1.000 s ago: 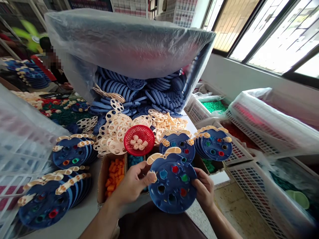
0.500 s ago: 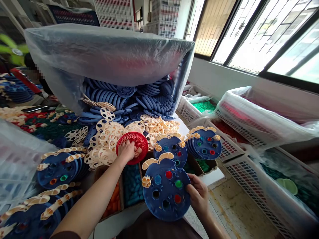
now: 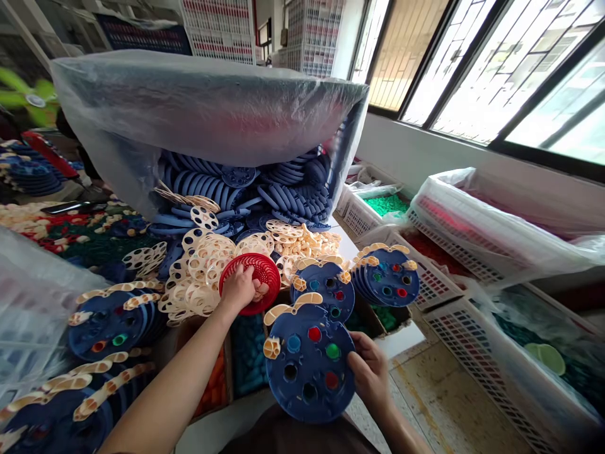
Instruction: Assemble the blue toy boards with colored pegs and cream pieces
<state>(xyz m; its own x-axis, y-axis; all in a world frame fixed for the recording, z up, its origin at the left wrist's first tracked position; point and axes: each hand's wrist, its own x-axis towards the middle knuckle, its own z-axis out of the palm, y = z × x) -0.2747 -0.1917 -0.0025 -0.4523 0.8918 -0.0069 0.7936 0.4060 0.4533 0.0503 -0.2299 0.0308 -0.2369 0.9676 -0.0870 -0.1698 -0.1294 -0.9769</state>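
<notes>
My right hand point(image 3: 371, 366) grips the right edge of a round blue plastic disc point(image 3: 302, 391), thumb on its face. The disc is tilted toward me above my lap; red, green and blue pieces sit in some of its holes, and others look dark. Cream arched parts point(image 3: 293, 307) and a cream knob point(image 3: 271, 347) are attached at its top and left edge. My left hand point(image 3: 239, 289) is inside a small red basket point(image 3: 271, 271), fingers curled at the bottom. Whatever the fingers hold is hidden. Cream perforated discs point(image 3: 203, 277) are heaped beside the basket.
A plastic-draped crate point(image 3: 208, 107) full of blue discs stands ahead. Stacked blue assemblies point(image 3: 385, 274) lie at right, others point(image 3: 111, 321) at left. Boxes hold orange pieces point(image 3: 215, 381) and blue pieces point(image 3: 248, 353). White crates point(image 3: 472, 340) line the right side.
The blue disc and my right hand have shifted slightly left. My left hand stays in the red basket, its fingers moved a little.
</notes>
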